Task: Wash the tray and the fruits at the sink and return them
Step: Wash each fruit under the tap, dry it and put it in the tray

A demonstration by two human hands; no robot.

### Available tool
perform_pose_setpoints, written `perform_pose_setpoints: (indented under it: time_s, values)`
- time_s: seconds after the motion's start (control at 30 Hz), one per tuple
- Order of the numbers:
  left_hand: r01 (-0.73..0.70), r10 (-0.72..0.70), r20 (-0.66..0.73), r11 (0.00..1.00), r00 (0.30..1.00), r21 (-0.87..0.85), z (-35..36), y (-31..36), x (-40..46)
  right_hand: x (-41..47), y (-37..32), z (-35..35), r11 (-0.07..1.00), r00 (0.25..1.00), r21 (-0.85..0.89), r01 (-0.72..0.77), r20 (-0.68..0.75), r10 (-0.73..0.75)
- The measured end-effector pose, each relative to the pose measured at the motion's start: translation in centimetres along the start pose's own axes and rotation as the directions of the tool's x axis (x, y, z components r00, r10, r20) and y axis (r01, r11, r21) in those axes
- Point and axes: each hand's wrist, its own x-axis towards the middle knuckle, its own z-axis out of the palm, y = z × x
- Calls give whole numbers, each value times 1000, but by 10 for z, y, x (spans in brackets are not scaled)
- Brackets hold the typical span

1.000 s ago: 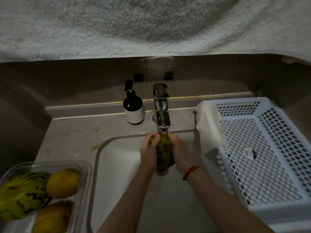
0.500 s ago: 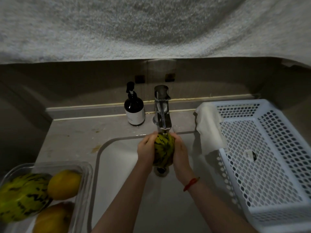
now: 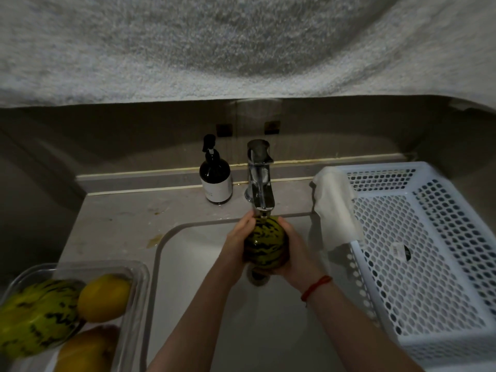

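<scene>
Both hands, left hand (image 3: 237,241) and right hand (image 3: 296,253), grip striped fruit (image 3: 265,244) between them.

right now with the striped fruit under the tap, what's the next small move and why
Probably turn the striped fruit a little between both hands. The left hand and right hand cup its sides right under the faucet spout, so only its top faces the spout. Three more fruits wait in the clear tray.
</scene>
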Motion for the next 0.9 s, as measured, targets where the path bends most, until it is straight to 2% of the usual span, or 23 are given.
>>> perform_pose_setpoints:
  time_s: [0.07, 0.17, 0.2, 0.27, 0.33, 0.37, 0.47, 0.57, 0.63, 0.7, 0.73, 0.83, 0.9]
  values:
    - [0, 0, -53, 1000, 999, 1, 3, -2, 3, 2, 5, -1, 998, 998, 30, -58, -14, 59]
    - [36, -23, -218, 998, 976, 57, 8, -5, 5, 4, 14, -2, 987, 991, -121, -108, -97, 96]
    - [66, -49, -297, 997, 954, 48, 9, -4, 7, 5, 16, -2, 977, 987, -189, -100, -143, 73]
    - [161, -175, -379, 985, 909, -68, 13, -1, 12, 9, 18, -1, 912, 975, -410, 26, -193, -115]
    - [284, -323, -346, 946, 881, -158, 15, 6, 16, 13, 16, -2, 732, 939, -645, 217, -68, -338]
    - [349, -380, -311, 925, 871, -153, 15, 9, 17, 15, 13, -2, 659, 925, -698, 279, 12, -379]
    - [509, -519, -203, 854, 830, -104, 8, 16, 16, 15, 7, -9, 666, 922, -639, 385, 227, -315]
    - [523, -536, -137, 844, 833, -123, 2, 18, 12, 13, 1, -14, 680, 910, -605, 414, 306, -281]
    - [430, -447, -65, 884, 892, -182, 4, 13, 8, 13, -1, -9, 664, 916, -633, 399, 239, -323]
    - [188, -197, -80, 975, 977, -115, 4, -1, 9, 13, 0, -1, 711, 933, -617, 336, 113, -343]
    - [66, -67, -92, 998, 994, -12, 5, -4, 8, 15, 2, 3, 770, 948, -574, 279, 38, -315]
    - [-166, 191, -51, 934, 980, 315, 9, -9, 4, 18, 1, 9, 937, 975, -349, 14, -204, -90]
    - [-215, 262, -62, 888, 963, 406, 11, -15, 4, 18, 0, 9, 950, 969, -304, -70, -246, -8]
